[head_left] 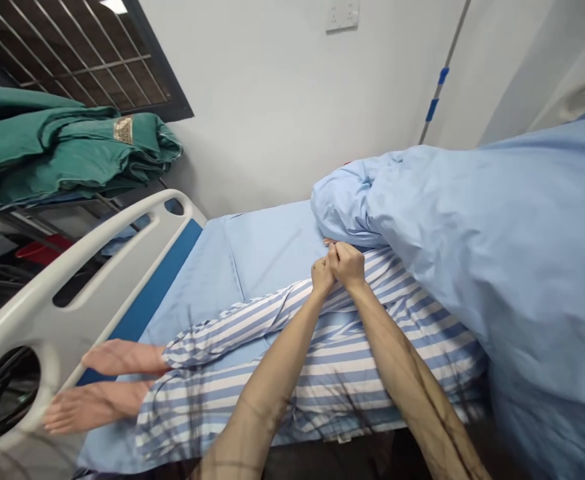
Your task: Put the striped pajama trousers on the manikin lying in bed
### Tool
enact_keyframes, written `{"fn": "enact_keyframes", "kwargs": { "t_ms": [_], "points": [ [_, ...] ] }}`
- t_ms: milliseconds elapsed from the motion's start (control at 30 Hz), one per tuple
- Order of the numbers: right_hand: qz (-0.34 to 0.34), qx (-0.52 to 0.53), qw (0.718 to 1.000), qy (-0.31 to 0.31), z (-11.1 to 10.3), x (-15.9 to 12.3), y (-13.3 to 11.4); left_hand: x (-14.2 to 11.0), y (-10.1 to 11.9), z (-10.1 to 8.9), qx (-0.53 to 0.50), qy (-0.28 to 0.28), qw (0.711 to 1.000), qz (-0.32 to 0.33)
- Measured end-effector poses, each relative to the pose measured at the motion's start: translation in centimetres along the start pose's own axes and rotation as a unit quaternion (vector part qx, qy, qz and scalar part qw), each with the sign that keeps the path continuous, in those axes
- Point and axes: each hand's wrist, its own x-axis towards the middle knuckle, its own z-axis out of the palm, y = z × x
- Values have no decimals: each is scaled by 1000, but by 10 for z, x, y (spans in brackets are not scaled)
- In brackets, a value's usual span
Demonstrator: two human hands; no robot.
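Observation:
My left hand [322,275] and my right hand [347,264] are both closed, side by side and touching, above the far thigh of a lying figure. What they grip, if anything, is hidden by the fingers. Beneath them are blue-and-white striped trousers [257,313] on the figure's legs. A light blue quilt [437,213] is folded back over the upper body, its edge just beyond my hands. Skin-coloured fingertips [328,241] show at the quilt's edge; whose they are is unclear. The bare feet [92,405] point left.
The figure lies on a bed with a light blue sheet [267,243]. A white footboard [97,267] stands at the left end. Green folded cloths [72,147] lie on a rack beyond it. A pole with blue clamps [437,93] stands by the white wall [252,87].

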Motion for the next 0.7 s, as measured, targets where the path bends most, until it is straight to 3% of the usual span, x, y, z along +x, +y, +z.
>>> {"fn": "enact_keyframes", "kwargs": {
  "t_ms": [133, 300, 400, 467, 567, 700],
  "points": [
    [-28, -6, 999, 39, -10, 2, 4, 0, -3, 1, 3, 25, 999, 33],
    [87, 58, 994, 16, 7, -1, 21, 1, -7, 6, 5, 27, 999, 45],
    [161, 56, 985, -32, 20, -6, 32, 3, -5, 7, -60, 0, 998, 1],
    [174, 46, 982, -50, 25, -8, 37, 7, -4, -5, -118, -40, 991, -58],
    [167, 47, 983, -54, 25, -10, 40, 12, -9, -62, -139, -46, 983, -108],
    [173, 31, 983, -57, 26, -12, 42, 2, -30, -196, -60, 45, 991, -108]
  ]
}}
